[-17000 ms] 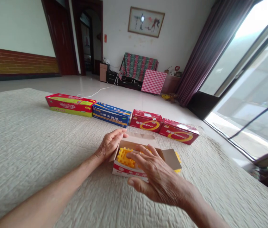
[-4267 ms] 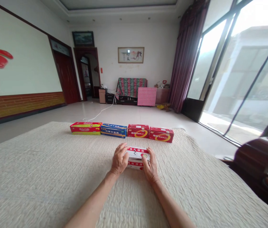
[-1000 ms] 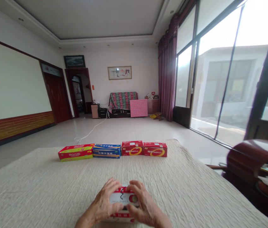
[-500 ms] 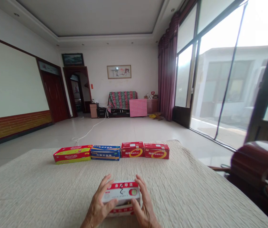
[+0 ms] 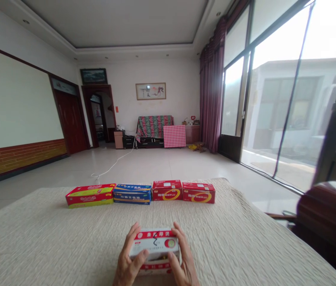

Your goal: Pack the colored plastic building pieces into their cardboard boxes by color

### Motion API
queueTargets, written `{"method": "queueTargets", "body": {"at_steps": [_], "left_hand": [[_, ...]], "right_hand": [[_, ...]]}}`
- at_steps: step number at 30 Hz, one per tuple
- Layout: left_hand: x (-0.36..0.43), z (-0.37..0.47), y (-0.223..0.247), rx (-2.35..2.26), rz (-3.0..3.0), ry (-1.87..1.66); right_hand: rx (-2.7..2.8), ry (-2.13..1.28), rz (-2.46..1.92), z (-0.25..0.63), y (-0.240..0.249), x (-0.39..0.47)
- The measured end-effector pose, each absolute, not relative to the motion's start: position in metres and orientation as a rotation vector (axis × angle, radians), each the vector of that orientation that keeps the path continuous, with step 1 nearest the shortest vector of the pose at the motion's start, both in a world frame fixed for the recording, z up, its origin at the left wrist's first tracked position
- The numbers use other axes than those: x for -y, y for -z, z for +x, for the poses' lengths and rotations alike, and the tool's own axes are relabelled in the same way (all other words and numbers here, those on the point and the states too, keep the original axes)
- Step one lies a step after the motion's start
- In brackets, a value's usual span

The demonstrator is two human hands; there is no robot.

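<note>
A white and red cardboard box with a black squiggle on its top sits on the cloth right in front of me. My left hand clasps its left end, thumb on the near top edge and fingers along the side. At the right end, my right hand clasps it the same way. Beyond it stands a row of boxes: a red and yellow-green box, a blue box, a red box and another red box.
A cream textured cloth covers the surface under the boxes. To the right is a dark red curved wooden armrest. Past the far cloth edge lies a tiled floor with a white cord.
The view has shifted slightly, so hands and box appear a little further right and lower. Both hands stay at the box's ends; the row of boxes looks unchanged.
</note>
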State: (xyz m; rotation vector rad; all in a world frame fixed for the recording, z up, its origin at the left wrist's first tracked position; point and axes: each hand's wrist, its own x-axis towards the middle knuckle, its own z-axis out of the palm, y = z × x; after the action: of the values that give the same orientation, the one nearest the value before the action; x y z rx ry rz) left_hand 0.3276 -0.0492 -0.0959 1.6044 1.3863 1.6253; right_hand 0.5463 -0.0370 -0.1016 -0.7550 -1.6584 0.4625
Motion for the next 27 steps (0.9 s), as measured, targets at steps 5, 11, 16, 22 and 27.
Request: {"method": "queueTargets", "body": {"at_steps": [5,11,16,22,27], "left_hand": [[0.048,0.324,0.104,-1.346,1.566,-1.588],[0.052,0.325,0.098,-1.273,1.655,-1.574],[0.059,0.327,0.084,-1.226,1.533,-1.483],[0.066,0.326,0.061,-1.135,1.448,-1.396],[0.061,0.322,0.060,-1.227,1.383,-1.377]], "right_hand": [[1.642,-0.466,-0.738,0.547,0.109,0.032],[1.612,-0.509,-0.804,0.547,0.101,0.035],[1.577,-0.516,-0.846,0.548,0.092,0.037],[1.564,-0.519,-0.846,0.550,0.078,0.038],[1.544,-0.579,-0.886,0.551,0.068,0.040]]}}
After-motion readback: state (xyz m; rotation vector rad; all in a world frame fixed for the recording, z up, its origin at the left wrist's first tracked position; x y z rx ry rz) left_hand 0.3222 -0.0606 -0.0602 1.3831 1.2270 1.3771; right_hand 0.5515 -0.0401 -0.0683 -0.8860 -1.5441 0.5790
